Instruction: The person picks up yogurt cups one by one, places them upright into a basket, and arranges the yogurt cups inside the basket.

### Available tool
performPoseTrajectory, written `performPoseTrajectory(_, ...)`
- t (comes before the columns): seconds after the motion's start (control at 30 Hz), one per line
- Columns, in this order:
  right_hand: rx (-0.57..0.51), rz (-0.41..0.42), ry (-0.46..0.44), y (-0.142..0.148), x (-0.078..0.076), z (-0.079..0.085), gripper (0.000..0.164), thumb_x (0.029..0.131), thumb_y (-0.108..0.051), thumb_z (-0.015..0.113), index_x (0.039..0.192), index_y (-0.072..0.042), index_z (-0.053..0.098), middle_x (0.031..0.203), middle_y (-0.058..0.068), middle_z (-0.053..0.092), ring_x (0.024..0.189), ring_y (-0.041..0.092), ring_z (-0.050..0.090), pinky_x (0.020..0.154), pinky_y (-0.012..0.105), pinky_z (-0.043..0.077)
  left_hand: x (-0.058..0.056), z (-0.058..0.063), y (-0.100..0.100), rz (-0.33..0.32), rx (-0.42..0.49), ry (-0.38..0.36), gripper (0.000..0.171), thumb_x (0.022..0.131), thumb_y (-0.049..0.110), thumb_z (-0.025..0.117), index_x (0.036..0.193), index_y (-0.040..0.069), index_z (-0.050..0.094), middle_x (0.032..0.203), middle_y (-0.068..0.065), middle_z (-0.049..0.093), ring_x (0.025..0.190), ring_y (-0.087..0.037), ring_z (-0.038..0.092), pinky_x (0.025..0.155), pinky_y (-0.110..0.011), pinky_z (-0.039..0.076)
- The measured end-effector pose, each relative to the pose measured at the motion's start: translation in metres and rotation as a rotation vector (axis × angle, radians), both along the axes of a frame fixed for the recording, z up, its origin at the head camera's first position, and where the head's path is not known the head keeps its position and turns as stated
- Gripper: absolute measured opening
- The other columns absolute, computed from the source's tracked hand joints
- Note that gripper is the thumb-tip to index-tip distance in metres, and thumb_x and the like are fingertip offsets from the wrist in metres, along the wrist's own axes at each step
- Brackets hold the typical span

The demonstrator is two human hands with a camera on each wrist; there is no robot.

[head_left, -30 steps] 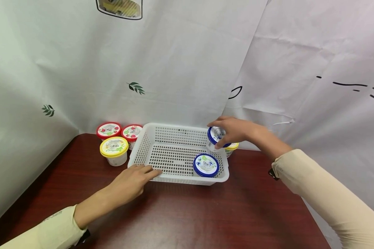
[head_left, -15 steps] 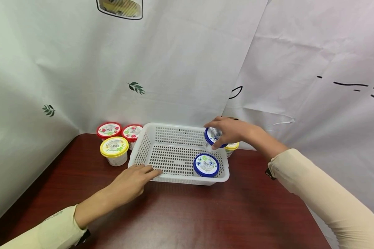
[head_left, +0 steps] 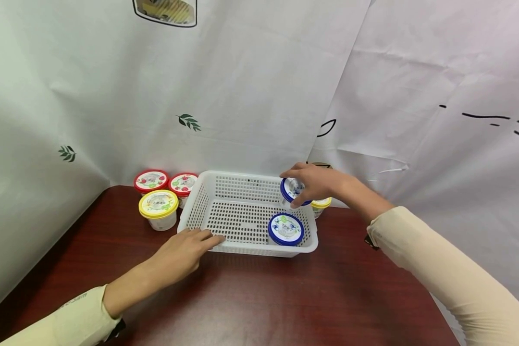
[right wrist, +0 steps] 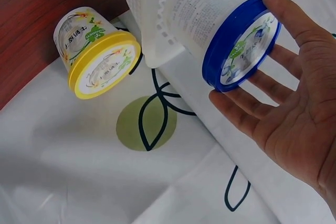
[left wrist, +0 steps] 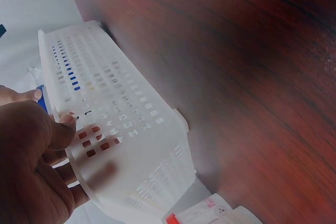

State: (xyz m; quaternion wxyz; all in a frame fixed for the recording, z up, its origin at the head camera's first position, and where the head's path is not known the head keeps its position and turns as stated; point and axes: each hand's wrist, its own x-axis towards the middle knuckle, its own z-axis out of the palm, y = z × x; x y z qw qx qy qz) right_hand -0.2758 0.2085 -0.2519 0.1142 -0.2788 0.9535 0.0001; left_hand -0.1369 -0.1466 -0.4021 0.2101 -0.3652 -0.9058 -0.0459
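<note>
Over the last second on my head feed, the right hand (head_left: 315, 182) slides slightly leftward, and the held tub (right wrist: 218, 32) goes with it, drawing in from the right end of the white basket (head_left: 259, 248). I judge this puts the tub more squarely within the walls, behind the other blue-lidded tub (head_left: 286, 229), though I cannot tell whether its base meets the basket floor. The right hand pinches the lid's edge, thumb on one side and fingers spread round the other. The left hand (head_left: 179, 252) stays put, pinching the basket's near rim toward its left end, so the basket has not moved.

As for materials, I read the basket as thin moulded plastic: a rounded rectangle with sloping sides and rows of small slots. The held tub is a tapering cup with a cloudy, printed body and a glossy blue lid with ridges on its edge. To the left stand a yellow-lidded tub (head_left: 158, 206) and two red-lidded tubs (head_left: 151, 180); another yellow tub (right wrist: 97, 51) sits just outside the right end. The bench (head_left: 259, 298) shows smooth, reddish-brown wood grain, and the pale backdrop (head_left: 242, 96) hangs in soft creases
</note>
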Motion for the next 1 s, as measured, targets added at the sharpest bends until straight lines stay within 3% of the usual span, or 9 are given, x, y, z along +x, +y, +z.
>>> performPoseTrajectory(0.53, 0.004, 0.016, -0.031, -0.007, -0.004, -0.010, 0.091, 0.094, -0.041, 0.092, 0.172, -0.020, 0.049, 0.176, 0.019, 0.045, 0.154, 0.041, 0.056, 0.124, 0.061, 0.052, 0.000, 0.000, 0.001, 0.006, -0.002, -0.002, 0.060, 0.080, -0.012, 0.076, 0.133, 0.015, 0.078, 0.114, -0.005, 0.079, 0.104, -0.025, 0.077, 0.097, -0.046, 0.066)
performPoseTrajectory(1.0, 0.026, 0.009, -0.046, -0.008, -0.009, -0.019, 0.091, 0.095, -0.044, 0.090, 0.173, -0.021, 0.047, 0.179, 0.019, 0.043, 0.164, 0.045, 0.045, 0.128, 0.066, 0.047, 0.000, -0.001, 0.000, 0.001, 0.007, 0.000, 0.060, 0.079, -0.012, 0.077, 0.133, 0.016, 0.078, 0.113, -0.005, 0.079, 0.103, -0.025, 0.077, 0.096, -0.046, 0.066)
